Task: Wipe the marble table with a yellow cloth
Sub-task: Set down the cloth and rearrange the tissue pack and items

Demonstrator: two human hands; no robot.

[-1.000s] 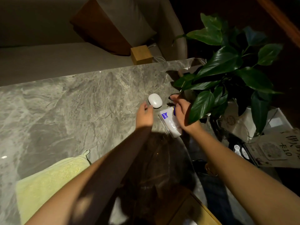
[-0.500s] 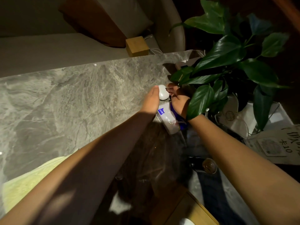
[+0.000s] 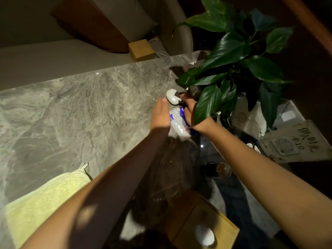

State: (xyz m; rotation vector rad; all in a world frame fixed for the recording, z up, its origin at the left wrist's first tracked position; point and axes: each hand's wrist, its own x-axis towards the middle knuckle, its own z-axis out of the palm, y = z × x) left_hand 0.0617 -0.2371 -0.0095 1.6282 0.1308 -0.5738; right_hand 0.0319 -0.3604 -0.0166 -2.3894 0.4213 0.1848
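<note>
The marble table (image 3: 75, 108) lies mostly bare before you, and the yellow cloth (image 3: 45, 200) rests untouched on its near left part, partly under your left forearm. The step in hand looks like clearing the far right end beside the plant (image 3: 231, 69), so the cloth can later run edge to edge. Your right hand (image 3: 191, 112) has its fingers closed around the small white case (image 3: 172, 97), pinching it from the right, while a leaf hides part of that grip. Your left hand (image 3: 160, 115) is flat with fingers together, holding nothing, touching the white-and-blue packet (image 3: 178, 125) from the left. Lift both things clear rather than sliding them, and mind the leaves. What the packet or case holds cannot be seen; both look shut.
</note>
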